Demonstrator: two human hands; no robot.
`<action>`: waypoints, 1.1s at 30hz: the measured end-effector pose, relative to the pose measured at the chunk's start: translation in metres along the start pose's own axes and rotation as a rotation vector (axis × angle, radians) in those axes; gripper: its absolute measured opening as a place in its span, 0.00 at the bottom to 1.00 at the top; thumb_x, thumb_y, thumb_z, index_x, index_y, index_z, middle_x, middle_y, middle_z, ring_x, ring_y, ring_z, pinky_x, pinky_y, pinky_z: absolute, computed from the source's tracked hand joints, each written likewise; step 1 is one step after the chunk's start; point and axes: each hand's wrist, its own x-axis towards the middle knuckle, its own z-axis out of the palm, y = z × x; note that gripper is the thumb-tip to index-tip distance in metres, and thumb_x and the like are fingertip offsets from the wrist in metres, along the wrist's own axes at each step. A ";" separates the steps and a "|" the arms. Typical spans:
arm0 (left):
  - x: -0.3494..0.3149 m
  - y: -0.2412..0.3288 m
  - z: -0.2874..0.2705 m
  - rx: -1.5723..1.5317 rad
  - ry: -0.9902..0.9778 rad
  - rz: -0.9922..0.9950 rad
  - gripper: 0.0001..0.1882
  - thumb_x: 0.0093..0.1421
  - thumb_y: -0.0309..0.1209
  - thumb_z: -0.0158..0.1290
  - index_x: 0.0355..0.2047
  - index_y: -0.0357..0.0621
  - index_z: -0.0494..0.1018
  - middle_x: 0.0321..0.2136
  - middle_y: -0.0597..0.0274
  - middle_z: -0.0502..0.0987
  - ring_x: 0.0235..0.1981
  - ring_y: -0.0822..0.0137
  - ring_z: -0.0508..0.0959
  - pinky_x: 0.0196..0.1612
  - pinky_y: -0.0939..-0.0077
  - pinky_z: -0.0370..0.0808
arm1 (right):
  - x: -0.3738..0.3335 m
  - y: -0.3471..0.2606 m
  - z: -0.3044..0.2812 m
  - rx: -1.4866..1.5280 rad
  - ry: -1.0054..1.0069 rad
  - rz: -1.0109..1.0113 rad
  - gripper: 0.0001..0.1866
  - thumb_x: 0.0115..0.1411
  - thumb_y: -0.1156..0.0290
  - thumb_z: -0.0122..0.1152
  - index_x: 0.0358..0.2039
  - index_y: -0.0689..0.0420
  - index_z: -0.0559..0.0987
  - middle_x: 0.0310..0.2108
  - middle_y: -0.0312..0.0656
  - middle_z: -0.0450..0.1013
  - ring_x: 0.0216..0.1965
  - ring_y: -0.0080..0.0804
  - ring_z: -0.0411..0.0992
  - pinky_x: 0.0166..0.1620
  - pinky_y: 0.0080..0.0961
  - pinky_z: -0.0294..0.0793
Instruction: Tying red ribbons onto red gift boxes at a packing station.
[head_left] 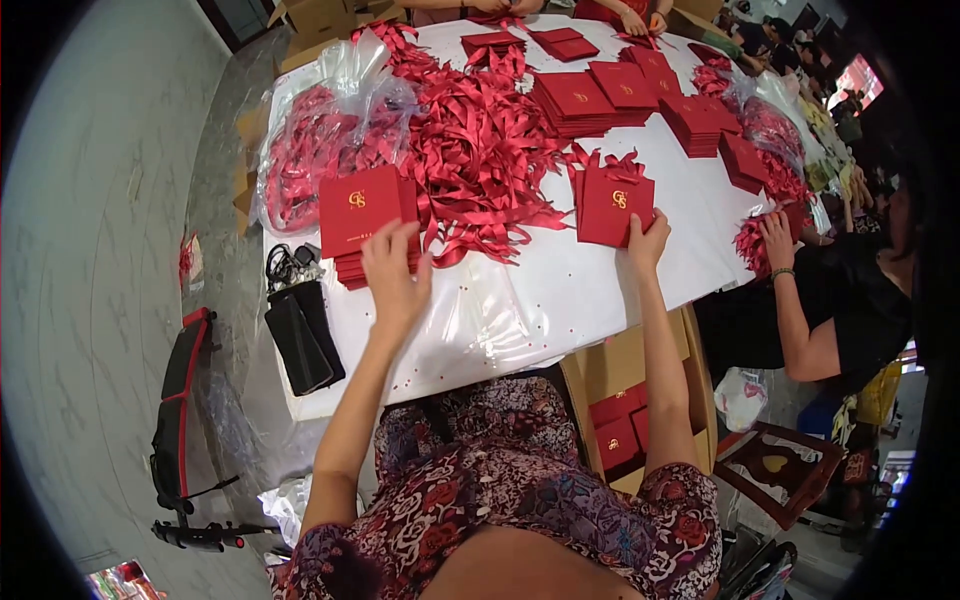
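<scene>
My left hand (395, 275) reaches over the lower right corner of a pile of flat red square paper bags (350, 215) with gold print. Its fingers are apart and slightly blurred, and nothing shows in them. At the right, my right hand (648, 243) pinches the lower right edge of a flat red bag (612, 205), thumb on its front. Red ribbon is looped at that bag's top, and more red pieces show behind its left edge. Between the hands and farther back spreads a large tangled heap of red ribbons (480, 150).
A clear plastic sack of ribbons (335, 140) lies far left. Black phones (300, 335) and cables sit at the left edge. More red stacks (575, 102) stand at the back. An open carton (590, 370) is below the table. A co-worker's hand (777, 240) touches ribbons at right.
</scene>
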 end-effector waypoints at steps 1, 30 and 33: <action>0.004 -0.009 -0.003 0.051 -0.017 -0.010 0.26 0.50 0.29 0.61 0.51 0.47 0.70 0.53 0.52 0.68 0.54 0.48 0.65 0.58 0.52 0.61 | 0.000 -0.002 0.005 -0.122 0.042 -0.044 0.25 0.61 0.64 0.61 0.55 0.62 0.68 0.48 0.52 0.67 0.50 0.45 0.66 0.54 0.35 0.67; -0.120 0.048 0.000 -0.219 -0.478 0.120 0.21 0.53 0.31 0.59 0.49 0.49 0.74 0.43 0.61 0.74 0.45 0.58 0.70 0.49 0.57 0.63 | -0.163 -0.160 -0.038 0.633 -0.964 0.053 0.10 0.60 0.73 0.63 0.41 0.62 0.79 0.33 0.34 0.76 0.35 0.18 0.71 0.42 0.18 0.71; -0.095 0.045 0.008 -0.319 -0.387 -0.002 0.24 0.55 0.30 0.58 0.53 0.44 0.71 0.39 0.57 0.75 0.40 0.56 0.73 0.44 0.62 0.67 | -0.175 -0.162 -0.046 0.631 -1.021 0.048 0.12 0.59 0.74 0.65 0.44 0.62 0.80 0.34 0.35 0.77 0.36 0.18 0.71 0.42 0.17 0.71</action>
